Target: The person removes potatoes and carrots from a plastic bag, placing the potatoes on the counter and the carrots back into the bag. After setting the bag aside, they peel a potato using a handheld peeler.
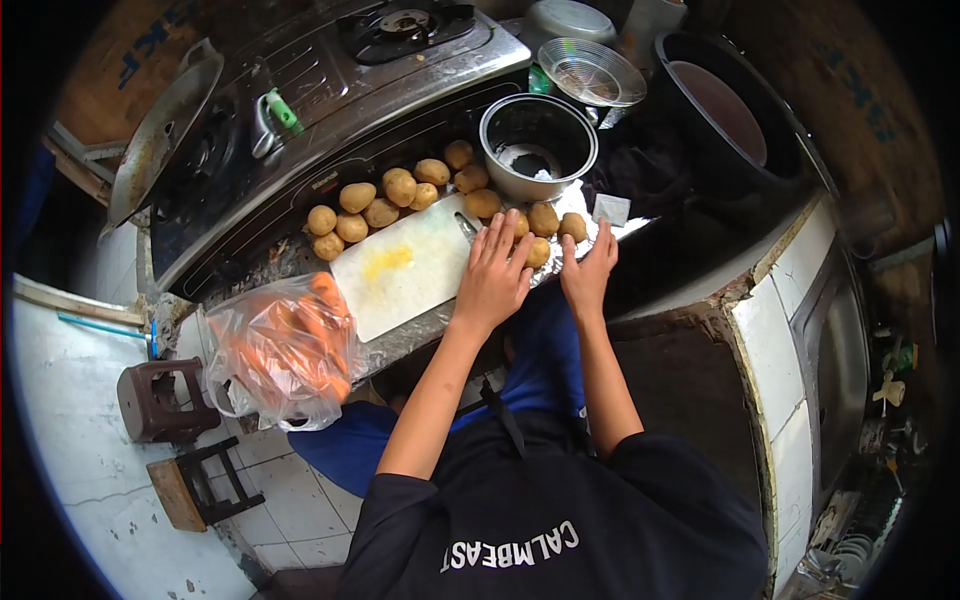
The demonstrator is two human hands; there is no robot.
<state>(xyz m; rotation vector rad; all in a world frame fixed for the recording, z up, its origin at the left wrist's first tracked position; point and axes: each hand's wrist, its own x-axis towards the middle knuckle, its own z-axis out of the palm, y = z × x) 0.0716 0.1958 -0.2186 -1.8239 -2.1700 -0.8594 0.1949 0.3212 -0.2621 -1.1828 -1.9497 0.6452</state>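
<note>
On the tabletop [412, 340], laying left hand [493, 275] flat on white rectangular plastic cutting board [400, 272], grip apart; right hand [588, 272] beside brown round potatoes [543, 218], grip apart, possibly touching one.

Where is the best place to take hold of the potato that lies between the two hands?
Probably best to grip the potato across its short width, coming from above. It is an oval lying at the right edge of the cutting board; the left hand and right hand flank it, leaving its top free.
</note>
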